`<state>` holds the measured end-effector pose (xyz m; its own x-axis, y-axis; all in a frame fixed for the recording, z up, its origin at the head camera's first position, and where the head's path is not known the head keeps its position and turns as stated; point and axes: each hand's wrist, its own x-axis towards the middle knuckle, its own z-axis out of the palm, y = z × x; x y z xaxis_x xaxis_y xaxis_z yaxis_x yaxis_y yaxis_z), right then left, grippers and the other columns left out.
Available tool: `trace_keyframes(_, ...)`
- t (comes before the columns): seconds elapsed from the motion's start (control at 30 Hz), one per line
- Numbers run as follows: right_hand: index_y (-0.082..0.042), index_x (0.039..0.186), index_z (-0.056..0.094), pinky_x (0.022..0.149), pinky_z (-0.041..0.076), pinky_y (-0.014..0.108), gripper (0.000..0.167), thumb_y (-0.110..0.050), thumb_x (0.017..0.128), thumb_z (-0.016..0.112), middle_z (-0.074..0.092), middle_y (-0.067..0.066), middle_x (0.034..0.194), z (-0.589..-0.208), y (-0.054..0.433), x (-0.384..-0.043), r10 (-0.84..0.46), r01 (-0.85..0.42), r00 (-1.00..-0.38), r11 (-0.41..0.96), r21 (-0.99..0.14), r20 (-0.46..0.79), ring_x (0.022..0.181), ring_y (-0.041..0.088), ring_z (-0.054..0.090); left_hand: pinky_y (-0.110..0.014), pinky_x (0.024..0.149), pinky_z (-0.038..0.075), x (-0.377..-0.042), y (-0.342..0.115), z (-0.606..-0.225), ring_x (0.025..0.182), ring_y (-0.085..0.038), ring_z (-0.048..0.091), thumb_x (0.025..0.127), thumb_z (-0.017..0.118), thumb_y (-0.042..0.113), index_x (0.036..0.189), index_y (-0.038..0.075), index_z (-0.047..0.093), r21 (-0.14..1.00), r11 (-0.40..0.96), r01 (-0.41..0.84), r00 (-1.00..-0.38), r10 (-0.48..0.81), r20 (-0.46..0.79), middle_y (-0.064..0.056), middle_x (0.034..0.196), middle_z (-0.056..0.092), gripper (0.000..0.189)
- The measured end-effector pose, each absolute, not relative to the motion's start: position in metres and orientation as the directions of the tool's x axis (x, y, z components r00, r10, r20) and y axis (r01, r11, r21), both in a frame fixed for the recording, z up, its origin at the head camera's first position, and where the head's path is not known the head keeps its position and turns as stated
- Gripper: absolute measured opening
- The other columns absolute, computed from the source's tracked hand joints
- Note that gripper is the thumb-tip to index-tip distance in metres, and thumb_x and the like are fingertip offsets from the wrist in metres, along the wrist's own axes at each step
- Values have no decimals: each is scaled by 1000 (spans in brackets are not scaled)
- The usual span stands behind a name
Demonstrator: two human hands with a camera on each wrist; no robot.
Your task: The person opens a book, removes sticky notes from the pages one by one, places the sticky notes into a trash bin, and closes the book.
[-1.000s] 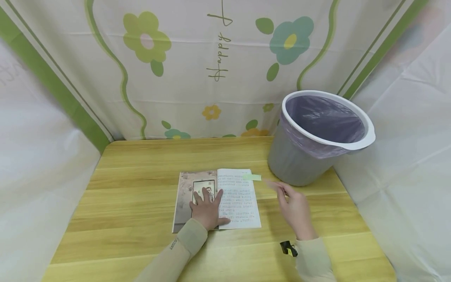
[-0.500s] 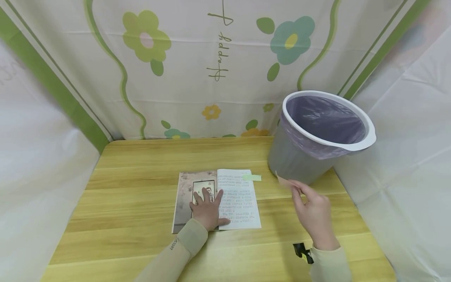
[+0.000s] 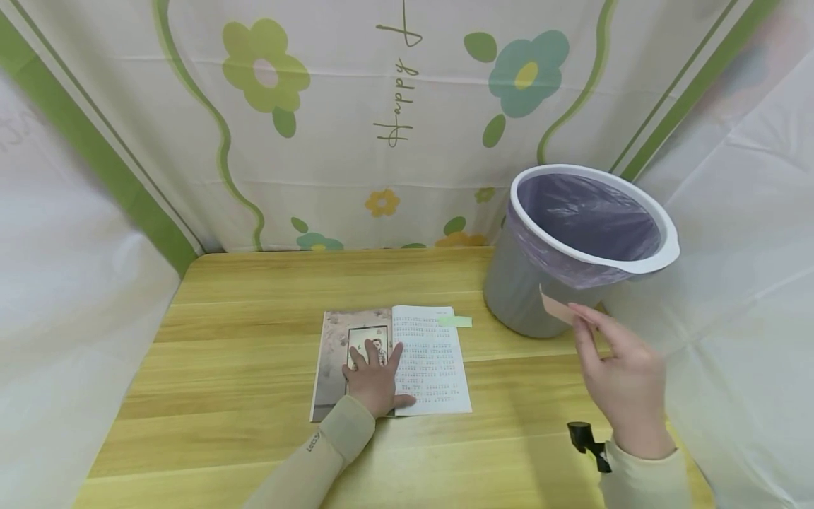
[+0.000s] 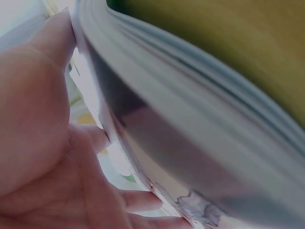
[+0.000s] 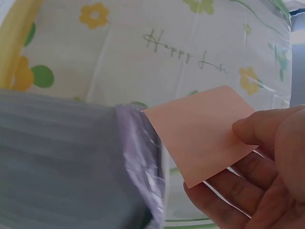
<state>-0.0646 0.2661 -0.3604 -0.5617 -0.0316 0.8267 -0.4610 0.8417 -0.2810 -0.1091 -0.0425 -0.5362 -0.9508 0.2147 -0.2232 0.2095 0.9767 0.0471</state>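
Observation:
An open book [image 3: 427,360] lies on the wooden table, a picture on its left page and printed text on its right. With fingers spread, my left hand [image 3: 372,382] presses across the picture page and the fold; in the left wrist view its fingertips touch the page beside the book's thick edge [image 4: 205,90]. A pale green sticky tab [image 3: 455,321] juts from the right page's top edge. Between thumb and fingers my right hand [image 3: 626,382] pinches a square salmon-pink sticky note [image 5: 200,133], held up in front of the trash bin [image 3: 528,297].
The grey trash bin has a white rim [image 3: 668,247] and a purple liner bag [image 3: 585,212]; it stands at the table's back right corner. Flowered white cloth [image 3: 343,141] hangs behind and at both sides. Bare wood [image 3: 235,339] shows left of the book.
My right hand has moved right and toward the bin's front, carrying the pink sticky note away from the book. The left hand and the book have stayed in place.

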Motion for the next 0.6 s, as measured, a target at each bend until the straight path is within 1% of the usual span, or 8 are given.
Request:
trace_keyframes(0.03, -1, 103, 77, 80, 39, 4, 19, -6, 88, 67, 75, 14, 93, -356, 268, -64, -23, -452, -549, 849, -273, 836, 66, 27, 66, -71, 91, 41, -109, -42, -535, 130, -66, 29, 69, 62, 82, 159, 30, 23, 51, 977, 208, -950, 214, -226, -36, 151, 26, 110)
trace_keyframes(0.07, -1, 102, 77, 79, 39, 4, 18, -7, 88, 67, 75, 14, 92, -350, 270, -64, -14, -449, -535, 852, -270, 845, 67, 20, 66, -71, 91, 41, -108, -42, -534, 130, -65, 29, 70, 62, 82, 159, 30, 23, 53, 977, 208, -950, 215, -226, -36, 151, 26, 110)
trace_keyframes(0.13, -1, 100, 78, 65, 36, 4, 18, -10, 89, 66, 75, 15, 89, -338, 273, -65, -5, -437, -503, 865, -249, 864, 55, 9, 57, -71, 92, 41, -108, -43, -531, 130, -65, 29, 71, 62, 81, 159, 30, 24, 55, 976, 209, -950, 216, -226, -36, 151, 26, 109)
trace_keyframes(0.2, -1, 97, 78, 54, 27, 5, 18, -12, 90, 66, 74, 16, 84, -325, 275, -65, 10, -424, -475, 874, -238, 880, 48, -2, 42, -71, 92, 41, -107, -43, -529, 130, -65, 30, 72, 62, 81, 159, 30, 24, 52, 976, 210, -949, 217, -228, -36, 151, 26, 108)
trace_keyframes(0.27, 1, 95, 78, 50, 19, 7, 18, -12, 90, 65, 72, 18, 78, -311, 276, -66, 31, -419, -446, 876, -239, 895, 47, -7, 32, -71, 91, 42, -106, -43, -527, 130, -64, 31, 72, 62, 80, 159, 29, 25, 51, 976, 214, -949, 220, -226, -36, 151, 27, 107)
trace_keyframes(0.3, 2, 94, 78, 49, 14, 9, 19, -12, 90, 65, 72, 19, 77, -305, 277, -66, 35, -412, -439, 880, -236, 898, 46, -7, 26, -71, 91, 42, -105, -43, -526, 130, -64, 31, 72, 62, 80, 158, 29, 26, 51, 975, 215, -949, 221, -227, -36, 151, 27, 106)
trace_keyframes(0.43, 5, 94, 77, 51, 13, 8, 22, -12, 91, 63, 70, 22, 76, -285, 283, -72, 60, -394, -424, 886, -244, 904, 51, -10, 26, -71, 91, 42, -104, -43, -524, 130, -63, 32, 73, 62, 80, 158, 29, 26, 55, 975, 216, -948, 223, -227, -35, 151, 27, 106)
trace_keyframes(0.6, 6, 94, 77, 54, 15, 7, 23, -11, 91, 63, 69, 24, 78, -270, 296, -86, 70, -379, -428, 891, -250, 901, 58, -15, 28, -71, 91, 42, -104, -44, -524, 130, -63, 31, 73, 61, 80, 159, 29, 25, 51, 975, 217, -948, 223, -227, -35, 151, 27, 106)
